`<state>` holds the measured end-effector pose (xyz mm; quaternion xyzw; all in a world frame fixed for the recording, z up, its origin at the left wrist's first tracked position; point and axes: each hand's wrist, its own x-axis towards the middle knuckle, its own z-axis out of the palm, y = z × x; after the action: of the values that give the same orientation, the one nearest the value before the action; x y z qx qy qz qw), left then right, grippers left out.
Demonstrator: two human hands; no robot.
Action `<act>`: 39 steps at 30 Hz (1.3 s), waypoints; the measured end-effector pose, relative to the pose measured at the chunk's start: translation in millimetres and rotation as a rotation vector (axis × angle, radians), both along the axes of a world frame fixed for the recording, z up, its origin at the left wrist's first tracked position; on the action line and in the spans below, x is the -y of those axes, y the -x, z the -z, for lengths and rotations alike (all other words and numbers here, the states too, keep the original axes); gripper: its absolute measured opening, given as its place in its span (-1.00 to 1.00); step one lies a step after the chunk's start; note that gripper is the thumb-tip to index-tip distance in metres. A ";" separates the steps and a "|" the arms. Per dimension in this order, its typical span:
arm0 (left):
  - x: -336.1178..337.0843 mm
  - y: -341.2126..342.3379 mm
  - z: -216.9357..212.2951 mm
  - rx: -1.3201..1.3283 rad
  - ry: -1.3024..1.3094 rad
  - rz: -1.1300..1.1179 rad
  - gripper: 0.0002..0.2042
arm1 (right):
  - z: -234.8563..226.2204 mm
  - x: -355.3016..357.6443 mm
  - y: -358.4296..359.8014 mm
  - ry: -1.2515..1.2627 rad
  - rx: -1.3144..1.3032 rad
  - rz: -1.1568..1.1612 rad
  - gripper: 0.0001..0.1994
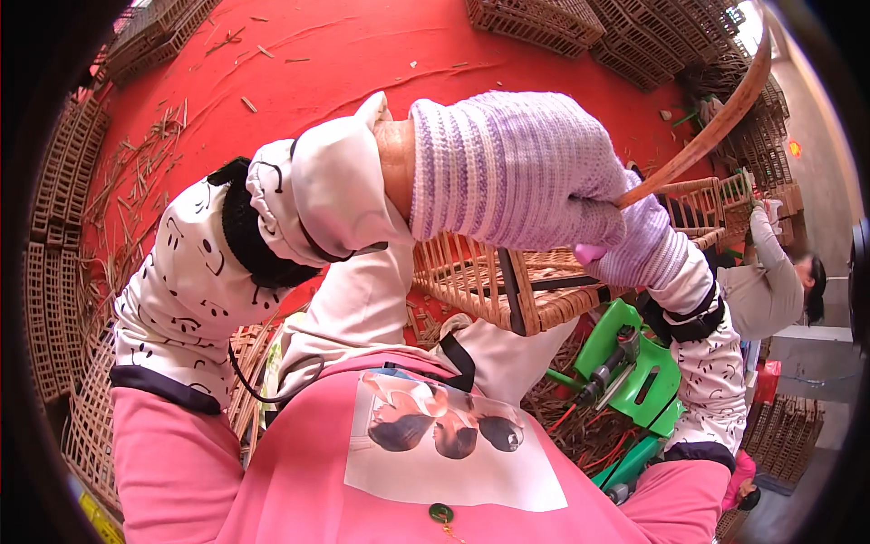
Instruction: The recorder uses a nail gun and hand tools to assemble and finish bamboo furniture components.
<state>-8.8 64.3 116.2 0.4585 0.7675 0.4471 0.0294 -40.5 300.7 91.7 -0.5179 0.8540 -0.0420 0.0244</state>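
Observation:
My left hand (pixel 517 172), in a purple knitted glove, is closed around the lower end of a long curved brown cane strip (pixel 725 113) that arcs up to the right. My right hand (pixel 645 243), gloved the same way, sits just below and behind it, against the rim of a woven wicker basket (pixel 480 281) on my lap. The left glove hides the right hand's fingers. A small pink tip (pixel 589 254) shows between the gloves.
A green plastic stool (pixel 634 363) with a power tool (pixel 605 370) on it stands at my right knee. Cane scraps litter the red floor (pixel 362 54). Woven crates are stacked at the left (pixel 54 227) and top right (pixel 652 32). Another person (pixel 770 281) bends over at the right.

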 end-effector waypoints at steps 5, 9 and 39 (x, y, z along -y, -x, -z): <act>4.1 0.7 3.8 -0.178 0.008 -0.057 -0.76 | 2.7 12.6 -3.4 -0.015 -0.082 -0.013 -0.48; 2.5 2.1 4.6 -0.138 0.016 -0.067 -0.76 | -2.6 9.5 -0.6 -0.097 -0.049 -0.003 -0.54; -62.8 -64.5 11.8 -0.014 0.213 0.324 -0.80 | -10.9 -47.0 -178.1 1.254 0.873 0.154 -0.41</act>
<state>55.7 127.1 104.5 0.5735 0.7266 0.3498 0.1441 137.6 347.8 102.5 -0.3103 0.6171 -0.7208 0.0580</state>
